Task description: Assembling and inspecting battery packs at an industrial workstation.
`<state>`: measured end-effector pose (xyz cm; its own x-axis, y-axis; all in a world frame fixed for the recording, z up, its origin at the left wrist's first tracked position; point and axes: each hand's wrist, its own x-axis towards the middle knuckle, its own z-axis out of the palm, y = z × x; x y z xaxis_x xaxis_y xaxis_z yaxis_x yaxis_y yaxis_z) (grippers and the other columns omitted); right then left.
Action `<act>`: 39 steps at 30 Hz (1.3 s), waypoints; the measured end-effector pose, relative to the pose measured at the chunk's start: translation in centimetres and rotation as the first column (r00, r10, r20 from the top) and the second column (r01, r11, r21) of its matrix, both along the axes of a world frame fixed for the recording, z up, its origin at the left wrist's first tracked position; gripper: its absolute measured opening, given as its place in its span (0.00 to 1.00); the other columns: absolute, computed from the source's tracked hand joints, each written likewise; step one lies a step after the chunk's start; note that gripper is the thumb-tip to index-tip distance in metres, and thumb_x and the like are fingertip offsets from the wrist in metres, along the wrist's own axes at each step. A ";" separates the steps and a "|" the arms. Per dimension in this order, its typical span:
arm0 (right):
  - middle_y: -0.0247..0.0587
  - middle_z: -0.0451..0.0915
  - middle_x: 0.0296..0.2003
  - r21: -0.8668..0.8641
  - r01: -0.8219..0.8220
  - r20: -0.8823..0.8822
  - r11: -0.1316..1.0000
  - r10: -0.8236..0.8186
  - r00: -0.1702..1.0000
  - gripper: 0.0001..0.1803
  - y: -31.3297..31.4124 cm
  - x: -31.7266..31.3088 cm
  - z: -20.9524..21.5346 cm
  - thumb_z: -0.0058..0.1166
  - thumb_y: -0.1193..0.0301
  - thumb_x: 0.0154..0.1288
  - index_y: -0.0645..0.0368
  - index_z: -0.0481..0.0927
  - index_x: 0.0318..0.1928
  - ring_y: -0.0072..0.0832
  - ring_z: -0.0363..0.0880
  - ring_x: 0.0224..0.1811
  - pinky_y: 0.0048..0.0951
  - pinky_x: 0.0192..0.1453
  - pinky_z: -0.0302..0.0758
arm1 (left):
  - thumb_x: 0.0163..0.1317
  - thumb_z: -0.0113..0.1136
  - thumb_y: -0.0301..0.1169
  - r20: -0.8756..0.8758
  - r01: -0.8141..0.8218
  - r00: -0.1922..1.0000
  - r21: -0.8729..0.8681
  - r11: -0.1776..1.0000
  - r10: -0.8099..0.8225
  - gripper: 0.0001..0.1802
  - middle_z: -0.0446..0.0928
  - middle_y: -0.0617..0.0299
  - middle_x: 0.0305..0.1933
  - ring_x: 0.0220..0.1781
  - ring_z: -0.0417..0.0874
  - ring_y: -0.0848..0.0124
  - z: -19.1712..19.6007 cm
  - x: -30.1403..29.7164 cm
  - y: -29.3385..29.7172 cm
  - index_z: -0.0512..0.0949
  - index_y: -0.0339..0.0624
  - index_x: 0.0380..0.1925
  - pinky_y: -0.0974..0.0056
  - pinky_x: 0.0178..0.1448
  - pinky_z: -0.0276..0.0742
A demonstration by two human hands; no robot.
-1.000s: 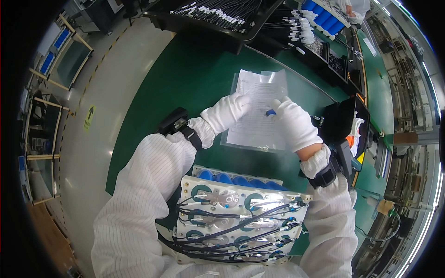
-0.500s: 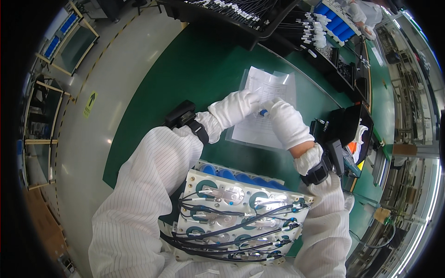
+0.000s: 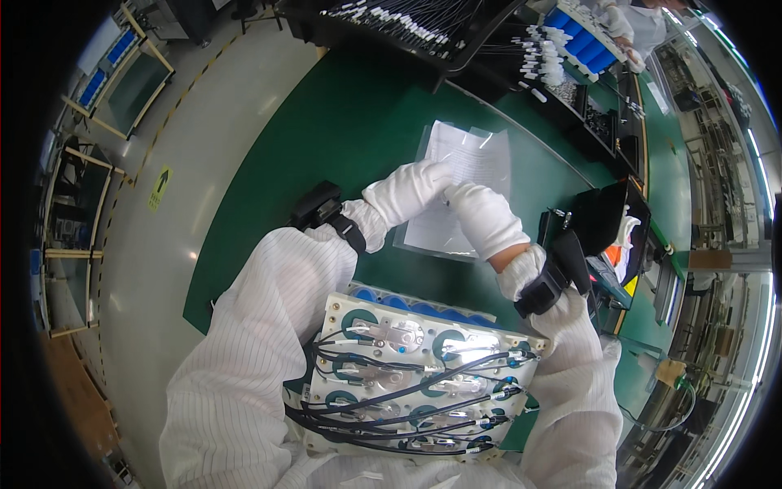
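Note:
My left hand (image 3: 410, 190) and my right hand (image 3: 486, 217), both in white gloves, meet at the fingertips above a printed sheet in a clear plastic sleeve (image 3: 482, 156). The fingers of each hand are closed together; whatever is between them is hidden by the gloves. Between my forearms, close to my body, rests a white-framed module (image 3: 432, 332) with blue cylinders (image 3: 425, 309) along its far side. Several black cables (image 3: 358, 356) run across its top face, over round openings with metal tabs.
The green table (image 3: 326, 122) lies under the sheet. A black bin of cables (image 3: 481, 49) stands at the far edge. To the right is a black box (image 3: 603, 216) with cloth in it. Another person's gloved hand (image 3: 619, 28) is near blue cylinders (image 3: 580, 41) at far right.
My right hand has moved left against my left hand. A small blue piece seen at its fingertips earlier is now hidden. The left hand has barely moved.

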<state>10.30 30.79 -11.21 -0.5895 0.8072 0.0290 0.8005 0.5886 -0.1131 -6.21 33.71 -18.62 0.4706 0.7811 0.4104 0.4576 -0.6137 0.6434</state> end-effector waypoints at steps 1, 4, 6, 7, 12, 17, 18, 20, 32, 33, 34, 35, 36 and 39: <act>0.48 0.80 0.33 -0.018 0.061 -0.026 0.998 -0.061 0.998 0.08 -0.1 0.7 0.1 0.49 0.75 0.59 0.56 0.80 0.38 0.45 0.81 0.36 0.40 0.41 0.78 | 0.60 0.52 0.28 -0.015 -0.005 1.000 -0.010 1.000 0.005 0.08 0.77 0.52 0.36 0.39 0.79 0.53 -0.1 0.3 -0.1 0.77 0.45 0.38 0.57 0.43 0.76; 0.50 0.80 0.33 -0.049 0.188 -0.193 0.981 -0.194 0.962 0.08 -0.4 2.8 2.2 0.52 0.71 0.61 0.55 0.81 0.40 0.47 0.79 0.39 0.42 0.47 0.75 | 0.62 0.51 0.29 -0.046 -0.026 0.999 -0.045 0.999 0.024 0.08 0.77 0.51 0.36 0.38 0.79 0.52 0.4 -0.3 -0.1 0.76 0.44 0.39 0.57 0.43 0.76; 0.52 0.81 0.40 -0.140 0.424 -0.502 0.895 -0.433 0.749 0.10 -1.4 5.4 3.0 0.55 0.74 0.59 0.60 0.82 0.42 0.43 0.81 0.40 0.36 0.46 0.77 | 0.62 0.51 0.28 -0.042 -0.015 0.999 -0.059 0.998 0.013 0.09 0.78 0.51 0.37 0.38 0.79 0.53 0.7 -0.1 -0.2 0.76 0.43 0.41 0.57 0.43 0.77; 0.52 0.80 0.41 -0.223 0.520 -0.520 0.824 -0.552 0.651 0.12 -1.8 6.7 3.1 0.56 0.73 0.60 0.61 0.81 0.44 0.41 0.81 0.37 0.33 0.44 0.78 | 0.62 0.51 0.28 -0.040 -0.005 0.999 -0.056 0.998 0.002 0.09 0.78 0.52 0.38 0.39 0.79 0.53 0.8 -0.1 -0.2 0.76 0.43 0.42 0.57 0.43 0.77; 0.54 0.80 0.42 -0.457 0.631 -0.592 0.627 -0.744 0.311 0.16 -5.3 10.0 1.3 0.54 0.73 0.63 0.66 0.77 0.50 0.38 0.81 0.34 0.30 0.42 0.77 | 0.60 0.52 0.23 -0.032 0.050 0.998 0.161 0.986 -0.046 0.15 0.77 0.51 0.50 0.44 0.81 0.54 0.1 0.0 -0.1 0.74 0.43 0.49 0.59 0.46 0.80; 0.51 0.81 0.33 -0.366 0.710 -0.478 0.601 -0.777 0.411 0.10 -11.6 11.4 1.1 0.51 0.73 0.65 0.65 0.80 0.42 0.40 0.81 0.35 0.34 0.43 0.76 | 0.57 0.52 0.20 0.001 0.076 0.997 -0.025 0.997 -0.076 0.23 0.72 0.49 0.58 0.48 0.81 0.53 1.6 0.2 -0.9 0.71 0.44 0.54 0.59 0.49 0.80; 0.39 0.80 0.24 -0.270 0.730 -0.462 0.628 -0.750 0.474 0.10 -13.0 11.8 1.1 0.54 0.69 0.64 0.57 0.82 0.44 0.23 0.77 0.23 0.26 0.28 0.72 | 0.56 0.52 0.20 -0.128 0.097 0.988 0.115 0.989 -0.082 0.23 0.72 0.49 0.58 0.48 0.80 0.53 2.3 0.0 -1.0 0.71 0.44 0.54 0.59 0.50 0.80; 0.51 0.82 0.29 -0.107 0.709 -0.452 0.697 -0.670 0.589 0.08 -15.3 12.0 1.7 0.54 0.74 0.63 0.63 0.81 0.41 0.42 0.81 0.33 0.34 0.41 0.75 | 0.56 0.52 0.20 -0.247 0.108 0.968 0.278 0.954 -0.038 0.22 0.73 0.50 0.57 0.49 0.80 0.54 3.3 -1.2 -1.4 0.73 0.44 0.52 0.59 0.50 0.80; 0.57 0.81 0.42 -0.053 0.856 -0.240 0.514 -0.839 0.488 0.23 -13.9 11.3 -1.4 0.56 0.62 0.60 0.63 0.75 0.52 0.50 0.80 0.44 0.42 0.49 0.76 | 0.70 0.49 0.45 0.196 0.096 0.980 -0.582 0.807 0.025 0.28 0.74 0.53 0.57 0.54 0.76 0.67 16.7 -14.0 -16.9 0.67 0.32 0.59 0.63 0.59 0.72; 0.58 0.80 0.41 -0.009 0.875 -0.201 0.483 -0.859 0.472 0.25 -13.9 11.3 -1.7 0.56 0.61 0.59 0.64 0.73 0.53 0.50 0.80 0.43 0.43 0.48 0.77 | 0.69 0.49 0.48 0.142 0.137 0.988 -0.597 0.791 -0.063 0.33 0.72 0.52 0.59 0.56 0.75 0.66 17.0 -15.0 -18.9 0.63 0.33 0.63 0.64 0.61 0.70; 0.58 0.79 0.39 0.035 0.891 -0.162 0.452 -0.877 0.452 0.26 -13.8 11.2 -2.0 0.57 0.61 0.58 0.64 0.72 0.54 0.49 0.81 0.42 0.43 0.47 0.77 | 0.65 0.49 0.57 0.058 0.092 0.996 -0.650 0.755 -0.072 0.41 0.71 0.52 0.60 0.57 0.74 0.62 17.2 -15.1 -21.0 0.60 0.34 0.65 0.60 0.63 0.69; 0.60 0.80 0.39 -0.115 0.914 -0.106 0.390 -0.919 0.379 0.29 -13.5 11.0 -2.0 0.57 0.62 0.58 0.66 0.69 0.56 0.50 0.81 0.41 0.44 0.46 0.78 | 0.59 0.57 0.57 0.114 0.138 0.990 -0.691 0.710 -0.080 0.45 0.71 0.52 0.60 0.58 0.74 0.63 17.0 -15.2 -23.2 0.59 0.34 0.65 0.61 0.63 0.68; 0.59 0.81 0.38 -0.056 0.928 -0.172 0.368 -0.919 0.354 0.29 -13.4 11.4 -2.9 0.57 0.62 0.57 0.67 0.70 0.55 0.50 0.82 0.40 0.44 0.45 0.78 | 0.52 0.65 0.58 0.176 0.194 0.980 -0.717 0.669 -0.095 0.51 0.70 0.51 0.61 0.59 0.73 0.64 17.1 -15.1 -25.0 0.58 0.33 0.66 0.61 0.64 0.67; 0.58 0.81 0.39 -0.170 0.915 -0.006 0.367 -0.928 0.372 0.31 -12.8 12.9 -3.0 0.57 0.59 0.57 0.67 0.71 0.56 0.48 0.82 0.41 0.43 0.45 0.78 | 0.43 0.77 0.42 -0.061 0.063 0.986 -0.715 0.696 -0.153 0.53 0.73 0.50 0.58 0.58 0.74 0.69 17.6 -14.1 -28.2 0.59 0.31 0.65 0.65 0.61 0.69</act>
<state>23.23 18.01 -14.22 0.5238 0.8454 -0.1046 0.8177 -0.5335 -0.2162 -20.36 5.51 -1.06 0.5759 0.7599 -0.3015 0.5102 -0.0459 0.8588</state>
